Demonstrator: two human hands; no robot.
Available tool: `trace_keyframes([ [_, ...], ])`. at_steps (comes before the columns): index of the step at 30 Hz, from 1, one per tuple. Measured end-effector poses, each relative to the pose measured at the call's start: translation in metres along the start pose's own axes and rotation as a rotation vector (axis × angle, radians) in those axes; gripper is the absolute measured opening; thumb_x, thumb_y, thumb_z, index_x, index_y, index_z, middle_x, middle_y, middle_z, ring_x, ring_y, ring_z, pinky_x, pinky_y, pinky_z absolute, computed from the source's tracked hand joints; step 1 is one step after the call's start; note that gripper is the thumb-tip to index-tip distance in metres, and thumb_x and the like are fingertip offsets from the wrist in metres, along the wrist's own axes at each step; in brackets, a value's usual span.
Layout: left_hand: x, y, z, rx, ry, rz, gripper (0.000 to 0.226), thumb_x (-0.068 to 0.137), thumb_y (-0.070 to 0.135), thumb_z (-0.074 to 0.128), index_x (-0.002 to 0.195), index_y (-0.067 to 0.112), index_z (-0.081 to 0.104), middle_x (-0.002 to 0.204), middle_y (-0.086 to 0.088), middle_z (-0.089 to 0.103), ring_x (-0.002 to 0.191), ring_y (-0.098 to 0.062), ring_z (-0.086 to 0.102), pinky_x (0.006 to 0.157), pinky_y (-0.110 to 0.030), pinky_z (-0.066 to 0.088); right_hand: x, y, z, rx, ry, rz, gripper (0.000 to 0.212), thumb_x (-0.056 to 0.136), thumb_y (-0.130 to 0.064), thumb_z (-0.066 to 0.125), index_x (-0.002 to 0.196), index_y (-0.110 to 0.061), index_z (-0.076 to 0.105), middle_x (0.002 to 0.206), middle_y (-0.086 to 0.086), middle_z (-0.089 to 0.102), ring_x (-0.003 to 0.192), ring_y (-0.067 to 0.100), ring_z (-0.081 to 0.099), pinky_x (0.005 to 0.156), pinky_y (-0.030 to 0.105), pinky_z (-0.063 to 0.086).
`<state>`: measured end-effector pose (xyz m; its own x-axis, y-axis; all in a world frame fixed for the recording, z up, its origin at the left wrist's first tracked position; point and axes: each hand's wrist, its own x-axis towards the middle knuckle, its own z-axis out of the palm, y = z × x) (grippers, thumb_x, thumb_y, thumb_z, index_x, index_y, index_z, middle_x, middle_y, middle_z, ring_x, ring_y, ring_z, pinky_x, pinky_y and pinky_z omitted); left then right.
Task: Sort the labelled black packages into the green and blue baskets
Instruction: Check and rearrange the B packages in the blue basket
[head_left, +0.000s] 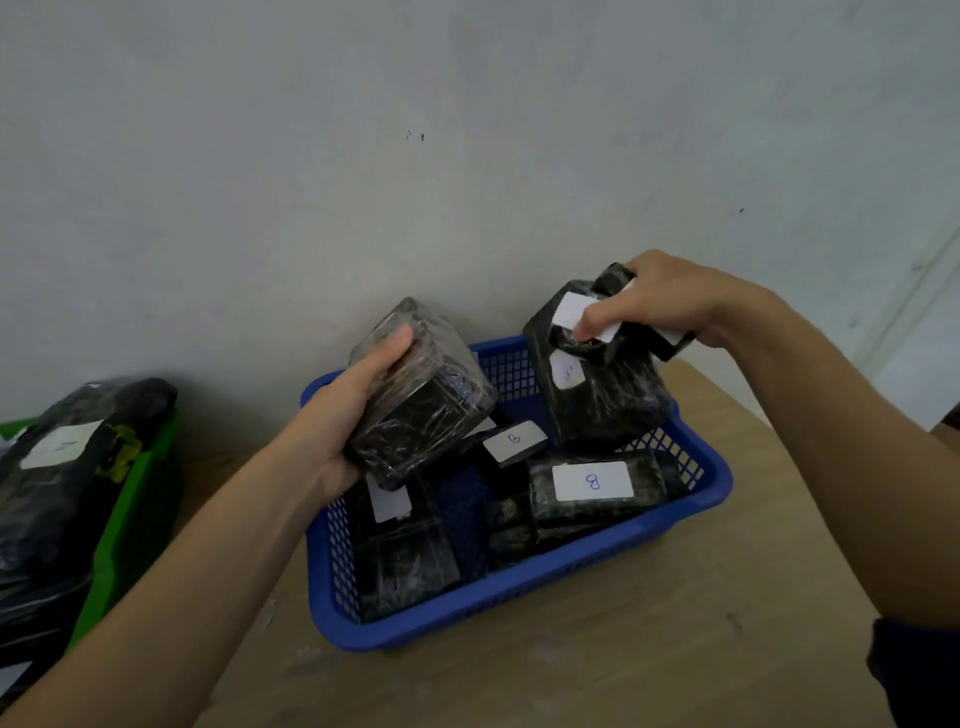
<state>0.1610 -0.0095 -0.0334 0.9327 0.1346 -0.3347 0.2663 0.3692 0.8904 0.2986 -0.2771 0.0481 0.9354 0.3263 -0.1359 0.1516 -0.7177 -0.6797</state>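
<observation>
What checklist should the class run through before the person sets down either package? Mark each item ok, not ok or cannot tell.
1. Left hand grips its package firmly: ok.
2. Label on that package readable: not ok, none shows.
3. Right hand grips its package: ok.
4. Its label letter legible: cannot tell, blurred.
5. Blue basket holds B labels: ok.
6. Green basket has room: cannot tell.

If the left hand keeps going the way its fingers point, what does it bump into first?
Probably the wall. The left hand, gripping a wrapped black package, points up and away over the blue basket, with nothing visible between. Depth is hard to judge from one view.
</observation>
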Motion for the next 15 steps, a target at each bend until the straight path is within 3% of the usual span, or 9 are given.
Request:
trace_keyframes([
  [5,0.004,-0.003,-0.004,0.01,0.004,-0.012,0.073,0.07,0.055,0.083,0.13,0.016,0.069,0.118,-0.013,0.077,0.108,-0.032,0.075,0.098,-0.045,0.055,0.012,0.01,0.014,0.052,-0.081,0.063,0.05,0.068,-0.039,0.088,0.104,-0.01,0.07,0.1,0.014,0.078,0.082,0.027,0.076,0.07,0.038,0.061],
  [8,0.005,-0.003,-0.006,0.011,0.007,-0.023,0.069,0.071,0.056,0.082,0.127,0.017,0.07,0.119,-0.014,0.077,0.108,-0.033,0.074,0.1,-0.047,0.054,0.016,0.009,0.022,0.122,-0.112,0.104,0.05,0.07,-0.04,0.086,0.105,-0.008,0.069,0.105,0.015,0.077,0.085,0.028,0.074,0.075,0.039,0.059],
  [11,0.005,-0.002,-0.006,0.01,0.015,-0.036,0.066,0.073,0.057,0.08,0.125,0.018,0.071,0.117,-0.014,0.077,0.108,-0.034,0.074,0.098,-0.048,0.055,0.016,0.01,0.025,0.161,-0.099,0.126,0.07,0.052,-0.047,0.087,0.107,-0.008,0.069,0.107,0.016,0.078,0.088,0.03,0.075,0.084,0.045,0.061],
  [13,0.005,-0.003,-0.007,0.022,0.018,-0.036,0.073,0.068,0.057,0.083,0.127,0.017,0.07,0.117,-0.014,0.077,0.107,-0.033,0.075,0.097,-0.047,0.056,0.013,0.011,0.024,0.143,-0.056,0.13,0.073,0.049,-0.05,0.086,0.107,-0.009,0.068,0.104,0.014,0.078,0.086,0.029,0.075,0.076,0.042,0.061],
  [15,0.005,-0.004,-0.006,0.089,0.053,-0.032,0.082,0.061,0.06,0.087,0.128,0.015,0.07,0.114,-0.01,0.079,0.103,-0.03,0.076,0.092,-0.043,0.058,0.009,0.012,0.025,0.102,0.053,0.107,0.062,0.056,-0.047,0.088,0.102,-0.012,0.068,0.097,0.009,0.075,0.081,0.026,0.074,0.065,0.034,0.059],
])
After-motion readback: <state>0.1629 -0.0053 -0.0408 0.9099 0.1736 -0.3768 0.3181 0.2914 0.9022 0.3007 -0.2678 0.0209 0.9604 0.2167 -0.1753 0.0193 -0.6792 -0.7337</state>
